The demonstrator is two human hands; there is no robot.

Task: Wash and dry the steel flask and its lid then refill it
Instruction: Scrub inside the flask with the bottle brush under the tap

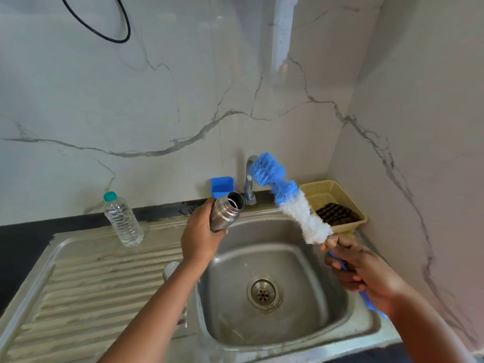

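Steel flask (225,214) sits in the left hand (200,237), tipped so its open mouth points up toward one o'clock, high over the sink (327,305) near the tap (250,179). Left fingers curl tight around the flask's bottom half, and that arm reaches up from six o'clock. At three o'clock from the flask, the right hand (364,271) wraps tight around the blue handle of a bottle brush (288,197), with the fluffy blue and white end slanting up toward eleven o'clock, close to the flask's mouth but not touching.
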